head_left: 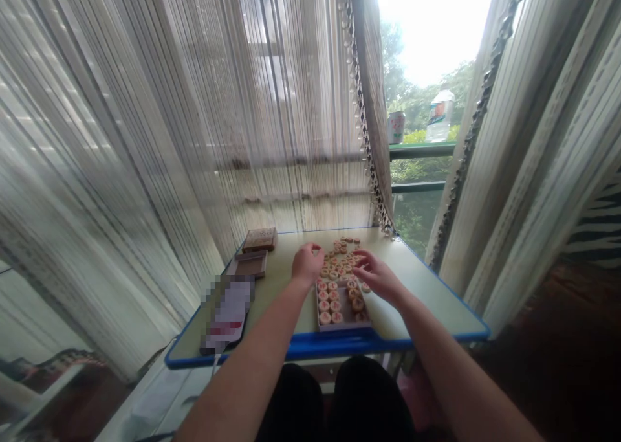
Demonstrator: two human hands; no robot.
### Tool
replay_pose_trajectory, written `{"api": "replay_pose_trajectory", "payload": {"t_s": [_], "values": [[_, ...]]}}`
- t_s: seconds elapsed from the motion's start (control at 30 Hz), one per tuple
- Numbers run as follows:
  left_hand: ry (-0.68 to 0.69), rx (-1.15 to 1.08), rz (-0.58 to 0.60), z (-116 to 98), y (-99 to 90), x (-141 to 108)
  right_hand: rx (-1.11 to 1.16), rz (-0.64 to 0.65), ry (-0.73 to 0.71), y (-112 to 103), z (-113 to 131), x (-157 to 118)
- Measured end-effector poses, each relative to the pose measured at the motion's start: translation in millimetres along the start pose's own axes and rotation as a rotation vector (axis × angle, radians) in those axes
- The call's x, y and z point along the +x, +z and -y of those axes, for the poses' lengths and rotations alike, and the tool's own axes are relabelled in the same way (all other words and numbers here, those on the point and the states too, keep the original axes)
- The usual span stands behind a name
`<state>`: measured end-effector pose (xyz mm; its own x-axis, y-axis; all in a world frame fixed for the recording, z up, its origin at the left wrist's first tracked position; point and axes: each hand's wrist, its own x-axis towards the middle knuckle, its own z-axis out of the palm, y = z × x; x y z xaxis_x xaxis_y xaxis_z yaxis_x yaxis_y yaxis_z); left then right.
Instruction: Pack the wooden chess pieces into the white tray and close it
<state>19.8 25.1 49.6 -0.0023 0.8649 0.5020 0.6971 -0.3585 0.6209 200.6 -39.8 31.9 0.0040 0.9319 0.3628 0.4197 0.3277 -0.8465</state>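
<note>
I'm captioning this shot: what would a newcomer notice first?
Likely the open box of round pieces at the table's near edge, with loose pieces scattered beyond it between left hand and right hand. Next, the bright opening between curtains, upper right, with a bottle and can.

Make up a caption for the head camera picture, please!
Left hand and right hand beside loose round pieces, beyond a partly filled box.

Both hands, the left [308, 262] and the right [376, 274], reach over loose discs [339, 261] on the tabletop [284, 287]. Nearer the person, a tray [344, 326] holds more discs in columns. Left of them lie a phone [231, 309], an open box [252, 265] and a closed box [260, 238].
</note>
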Motion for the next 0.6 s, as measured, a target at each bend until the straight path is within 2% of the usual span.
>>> {"api": "replay_pose_trajectory", "payload": {"t_s": [0.07, 0.13, 0.2, 0.27, 0.37, 0.43, 0.5, 0.6], "values": [[0.009, -0.042, -0.029, 1.9, 5.1, 13.0, -0.069, 0.001, -0.033, 5.3, 3.3, 25.8], [0.002, -0.086, -0.137, 1.2, 8.6, 27.1, -0.176, -0.031, -0.097, 9.5, 4.5, 52.2], [-0.007, -0.098, -0.240, -2.0, 11.0, 44.3, -0.269, -0.098, -0.169, 12.3, 0.5, 75.4], [0.017, -0.064, -0.247, -5.5, 14.8, 64.3, -0.327, -0.190, -0.210, 14.1, -11.7, 92.5], [0.107, -0.004, -0.151, -5.5, 28.3, 91.5, -0.423, -0.244, -0.172, 15.1, -42.5, 105.6], [0.155, 0.018, -0.043, -0.1, 42.9, 102.0, -0.497, -0.154, -0.119, 15.3, -62.9, 108.6], [0.193, 0.064, 0.106, 8.1, 58.6, 104.9, -0.552, -0.097, -0.098, 15.3, -75.9, 109.8], [0.233, 0.203, 0.322, 19.3, 75.5, 99.3, -0.644, -0.074, -0.123, 15.8, -79.8, 111.1]]}}
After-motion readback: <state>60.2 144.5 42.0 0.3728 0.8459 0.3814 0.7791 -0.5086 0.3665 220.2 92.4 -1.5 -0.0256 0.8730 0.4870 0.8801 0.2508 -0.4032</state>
